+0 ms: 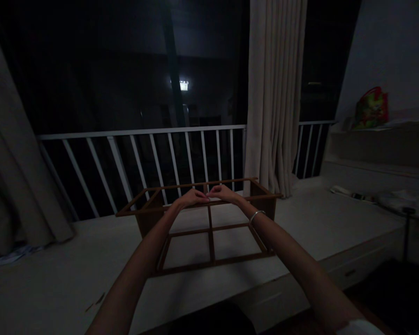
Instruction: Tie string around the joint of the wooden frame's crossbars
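My left hand [192, 197] and my right hand [223, 192] reach forward and meet at the far upper rail of a brown wooden lattice frame [211, 242]. Their fingertips almost touch above a crossbar, and the dim light hides whether they pinch it. The frame stands on a white platform [317, 223], with dark side panels and a grid of thin bars. A silver bangle [256, 215] circles my right wrist.
A white balcony railing [139, 131] runs behind the platform, with a beige curtain [274, 93] hanging at it. A colourful bag [371, 108] sits on a raised ledge at the right. Some pale cloth [403, 202] lies at the platform's right end.
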Action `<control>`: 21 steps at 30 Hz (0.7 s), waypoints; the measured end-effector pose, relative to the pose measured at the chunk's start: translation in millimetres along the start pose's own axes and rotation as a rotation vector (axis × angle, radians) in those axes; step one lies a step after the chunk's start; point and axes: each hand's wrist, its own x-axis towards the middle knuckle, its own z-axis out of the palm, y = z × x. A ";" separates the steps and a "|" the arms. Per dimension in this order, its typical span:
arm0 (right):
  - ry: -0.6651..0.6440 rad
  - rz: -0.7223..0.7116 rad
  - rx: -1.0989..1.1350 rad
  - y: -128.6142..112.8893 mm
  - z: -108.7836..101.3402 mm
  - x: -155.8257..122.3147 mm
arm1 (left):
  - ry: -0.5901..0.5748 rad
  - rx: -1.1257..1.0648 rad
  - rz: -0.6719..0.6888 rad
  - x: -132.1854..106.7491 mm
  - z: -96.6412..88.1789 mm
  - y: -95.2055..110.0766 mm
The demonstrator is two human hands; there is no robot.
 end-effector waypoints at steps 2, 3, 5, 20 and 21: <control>-0.036 -0.020 0.025 -2.8 0.1 -1.8 | 0.001 0.007 0.000 -1.0 0.2 1.5; -0.051 -0.027 0.036 -4.2 0.1 -2.6 | 0.003 0.008 0.000 -1.6 0.2 2.4; -0.080 -0.027 0.045 -6.1 -0.2 -4.0 | 0.006 0.008 -0.006 -3.1 0.0 4.3; -0.082 0.002 -0.034 -6.1 -1.0 -4.3 | 0.033 -0.051 -0.004 0.2 -5.5 -10.7; -0.077 0.007 -0.037 -6.2 -0.8 -4.4 | 0.099 -0.064 -0.012 1.6 -6.3 -13.8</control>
